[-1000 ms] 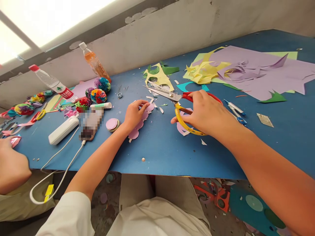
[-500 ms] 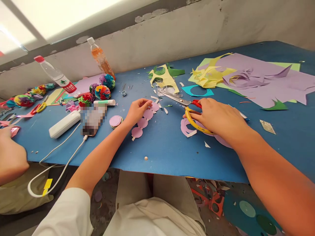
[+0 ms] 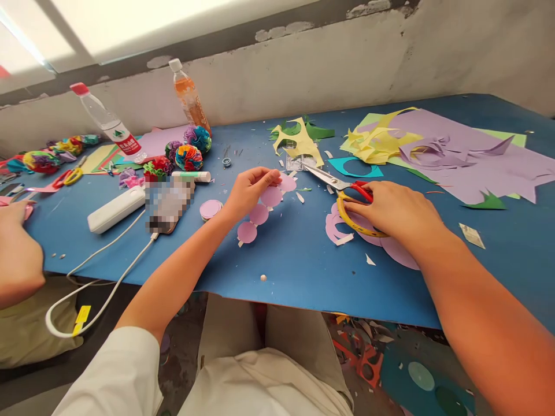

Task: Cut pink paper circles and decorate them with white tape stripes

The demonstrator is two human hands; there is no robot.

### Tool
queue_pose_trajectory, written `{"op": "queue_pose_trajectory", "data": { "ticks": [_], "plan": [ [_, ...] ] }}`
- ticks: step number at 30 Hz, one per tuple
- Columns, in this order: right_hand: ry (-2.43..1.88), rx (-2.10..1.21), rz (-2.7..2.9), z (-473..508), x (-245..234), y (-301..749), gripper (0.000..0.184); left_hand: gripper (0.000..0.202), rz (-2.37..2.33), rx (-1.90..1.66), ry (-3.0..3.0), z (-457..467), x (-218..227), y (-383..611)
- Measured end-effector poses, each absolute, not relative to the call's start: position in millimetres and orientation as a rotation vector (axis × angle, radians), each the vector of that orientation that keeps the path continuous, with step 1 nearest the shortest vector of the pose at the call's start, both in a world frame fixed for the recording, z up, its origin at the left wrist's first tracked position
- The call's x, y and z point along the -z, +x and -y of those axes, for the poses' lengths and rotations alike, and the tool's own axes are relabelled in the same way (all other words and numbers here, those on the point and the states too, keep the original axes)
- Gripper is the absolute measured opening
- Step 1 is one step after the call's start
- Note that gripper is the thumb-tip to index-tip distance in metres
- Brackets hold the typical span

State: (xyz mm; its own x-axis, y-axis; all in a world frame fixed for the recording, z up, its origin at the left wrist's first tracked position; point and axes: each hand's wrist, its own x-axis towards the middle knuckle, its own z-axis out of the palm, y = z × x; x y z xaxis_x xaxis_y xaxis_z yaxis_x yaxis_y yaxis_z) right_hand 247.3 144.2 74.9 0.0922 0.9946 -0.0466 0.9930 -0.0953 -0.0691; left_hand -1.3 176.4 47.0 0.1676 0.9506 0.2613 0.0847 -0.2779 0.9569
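Note:
Pinched in my left hand (image 3: 254,190) is the far end of a strip of joined light purple paper circles (image 3: 259,214). That end is lifted off the blue table, while the near circles lie lower, towards me. My right hand (image 3: 392,211) grips a pair of scissors (image 3: 340,188) with yellow and red handles, its blades pointing left and away from me. Between the scissor blades and the strip there is a gap. Curled light purple paper offcuts (image 3: 336,225) lie under the scissors. A small stack of paper circles (image 3: 211,210) sits left of my left wrist.
Purple paper sheets (image 3: 468,150) and yellow scraps (image 3: 385,141) lie at the back right. To the left are a phone (image 3: 171,205) on a cable, a white power bank (image 3: 117,209), a glue stick (image 3: 191,176) and two bottles (image 3: 191,95). Another person's hand (image 3: 17,248) is at the left edge.
My left hand has raised the far end of the circle strip off the table. The scissors stay in my right hand. The whole view has shifted slightly.

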Motion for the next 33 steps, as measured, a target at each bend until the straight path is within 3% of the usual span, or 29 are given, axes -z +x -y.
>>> {"op": "queue_pose_trajectory", "data": {
  "ticks": [8,13,17,23,33],
  "plan": [
    [-1.925,-0.072,1.984,-139.0,-73.9,242.4,0.038,0.039,-0.950,-1.561,2.008,-161.7,-59.9,-2.4],
    [-1.314,-0.808,1.786,-115.8,-73.0,213.9,0.049,0.029,-0.685,-1.714,2.721,-143.7,-65.5,8.9],
    [-1.199,-1.028,1.621,-106.6,-70.9,201.3,0.053,0.031,-0.556,-1.689,3.046,-129.0,-68.1,19.4],
    [-1.052,-1.322,1.361,-109.9,-71.0,204.9,0.041,0.028,-0.518,-1.602,3.098,-115.8,-71.7,22.9],
    [-0.994,-1.411,1.355,-104.6,-76.5,205.1,0.033,0.026,-0.405,-1.615,3.001,-112.6,-71.3,23.4]
  ]
}}
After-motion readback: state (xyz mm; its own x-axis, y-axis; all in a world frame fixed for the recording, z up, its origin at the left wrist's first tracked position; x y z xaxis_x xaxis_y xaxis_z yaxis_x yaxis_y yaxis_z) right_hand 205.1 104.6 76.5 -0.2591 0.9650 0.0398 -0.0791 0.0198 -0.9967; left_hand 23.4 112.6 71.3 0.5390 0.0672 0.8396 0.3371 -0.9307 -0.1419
